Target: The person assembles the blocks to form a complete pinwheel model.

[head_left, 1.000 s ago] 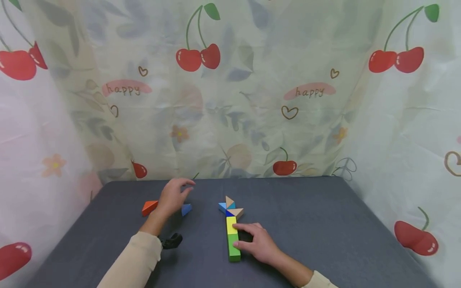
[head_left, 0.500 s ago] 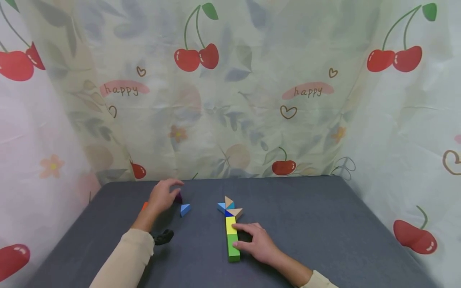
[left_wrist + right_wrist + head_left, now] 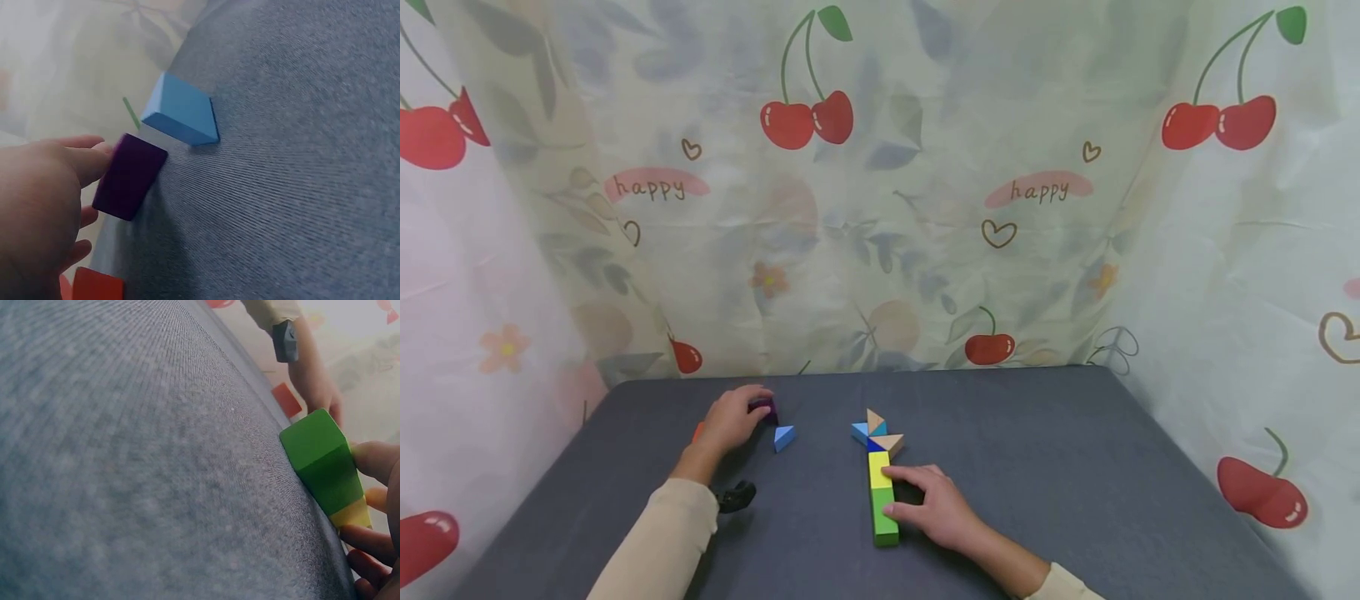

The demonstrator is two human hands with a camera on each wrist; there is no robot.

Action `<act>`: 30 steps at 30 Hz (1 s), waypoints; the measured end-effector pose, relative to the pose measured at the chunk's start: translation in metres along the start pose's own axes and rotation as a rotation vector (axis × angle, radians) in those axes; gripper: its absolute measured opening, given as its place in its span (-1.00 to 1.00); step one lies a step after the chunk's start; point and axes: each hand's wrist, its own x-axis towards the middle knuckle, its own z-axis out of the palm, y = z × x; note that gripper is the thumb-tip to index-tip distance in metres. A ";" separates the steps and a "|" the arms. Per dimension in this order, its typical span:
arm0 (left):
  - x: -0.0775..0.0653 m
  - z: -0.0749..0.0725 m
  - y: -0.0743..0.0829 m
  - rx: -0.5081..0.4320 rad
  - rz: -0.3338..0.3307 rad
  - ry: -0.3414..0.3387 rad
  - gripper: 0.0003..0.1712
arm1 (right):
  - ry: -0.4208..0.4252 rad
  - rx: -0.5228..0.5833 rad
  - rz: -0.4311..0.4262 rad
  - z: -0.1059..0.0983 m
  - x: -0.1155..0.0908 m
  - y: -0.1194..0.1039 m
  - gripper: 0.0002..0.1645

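Your left hand [image 3: 728, 421] is at the far left of the surface [image 3: 1037, 483], its fingers and thumb curved around the purple block [image 3: 130, 178]. The thumb touches one side of that block while the other fingers reach behind it, the gap between them about as wide as the block; how firmly you grip it, or whether its base is on the surface, you cannot tell from these views. The light blue triangular block [image 3: 784, 437] rests on the surface near the purple one, apart from it. The orange block [image 3: 99, 286] sits on the other side, partly hidden by your hand in the head view.

Your right hand [image 3: 943, 508] rests at the row in the middle, fingers extended and spread, with a finger touching the yellow block [image 3: 878, 469] and the thumb on the green block [image 3: 880, 521]. You are not closed around either one. The green block lies nearest you, end to end with the yellow. Beyond the yellow, a cluster of small triangular blocks [image 3: 876, 422] in tan and shades of blue fans out. Behind the surface hangs a cloth [image 3: 880, 250] printed with cherries.
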 end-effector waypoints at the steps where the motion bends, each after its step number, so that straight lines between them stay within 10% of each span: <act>1: 0.000 0.001 -0.001 -0.003 -0.014 -0.013 -0.66 | 0.000 0.000 0.000 0.000 0.000 0.000 -0.38; 30: -0.005 0.011 0.002 0.124 -0.083 0.003 -0.55 | 0.000 -0.008 0.010 0.001 0.000 0.000 -0.38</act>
